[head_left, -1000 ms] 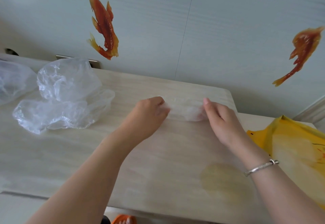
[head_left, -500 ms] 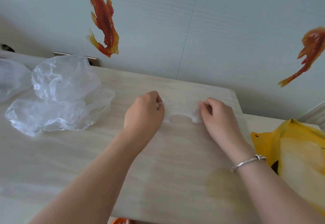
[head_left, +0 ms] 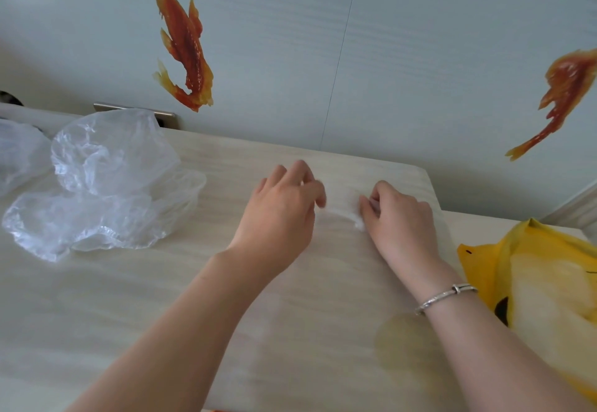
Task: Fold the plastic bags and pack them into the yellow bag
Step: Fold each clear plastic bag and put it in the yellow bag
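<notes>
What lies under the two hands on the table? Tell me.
A clear plastic bag lies flat on the table between the left hand and right hand. Its ends are covered by the hands; the grip cannot be told.

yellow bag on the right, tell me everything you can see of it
The yellow bag is thin, glossy plastic with small black markings, lying crumpled and slack at the right end of the table. Its right side runs out of view. The right forearm passes close beside it; whether they touch is unclear. Neither of the hands holds it.
</notes>
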Demonstrator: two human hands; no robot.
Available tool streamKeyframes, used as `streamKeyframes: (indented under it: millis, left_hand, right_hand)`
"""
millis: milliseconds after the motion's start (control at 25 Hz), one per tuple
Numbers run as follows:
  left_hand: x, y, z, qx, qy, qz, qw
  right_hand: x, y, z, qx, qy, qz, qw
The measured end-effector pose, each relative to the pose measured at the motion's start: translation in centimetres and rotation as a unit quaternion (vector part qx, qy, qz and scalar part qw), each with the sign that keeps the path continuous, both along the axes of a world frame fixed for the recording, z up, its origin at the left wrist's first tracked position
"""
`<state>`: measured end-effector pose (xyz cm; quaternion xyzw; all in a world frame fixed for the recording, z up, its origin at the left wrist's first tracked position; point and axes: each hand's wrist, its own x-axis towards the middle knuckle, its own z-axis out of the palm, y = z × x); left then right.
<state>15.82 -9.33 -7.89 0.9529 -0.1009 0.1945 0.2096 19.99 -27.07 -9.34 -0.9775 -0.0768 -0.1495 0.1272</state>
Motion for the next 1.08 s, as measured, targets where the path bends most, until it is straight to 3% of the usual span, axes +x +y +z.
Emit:
streamKeyframes:
  millis: [360,480,600,680,800,1080]
  left_hand:
    - [0.3,0.8,-0.4,-0.039,0.122,0.037,0.991]
    - [0.3,0.9,-0.4,-0.047,0.127,0.039,0.99]
    - [0.3,1.0,-0.4,-0.05,0.123,0.038,0.99]
    - [0.3,1.0,-0.4,-0.049,0.125,0.04,0.99]
    - [0.3,1.0,-0.3,-0.051,0.132,0.048,0.989]
    - [0.1,1.6,-0.2,-0.082,0.149,0.087,0.982]
  right_hand:
    - [0.0,0.1,0.0,-0.057,-0.011,-0.006,0.998]
    - [-0.1,0.2,0.4,0.004,-0.078,0.031,0.996]
    - [-0.4,1.1,1.3,0.077,-0.132,0.141,0.978]
    - [-1.1,2.0,1.5,0.041,-0.036,0.187,0.981]
    - [-1.9,2.1,0.3,-0.057,0.145,0.177,0.972]
    - [-1.7,2.3,-0.1,-0.099,0.196,0.14,0.965]
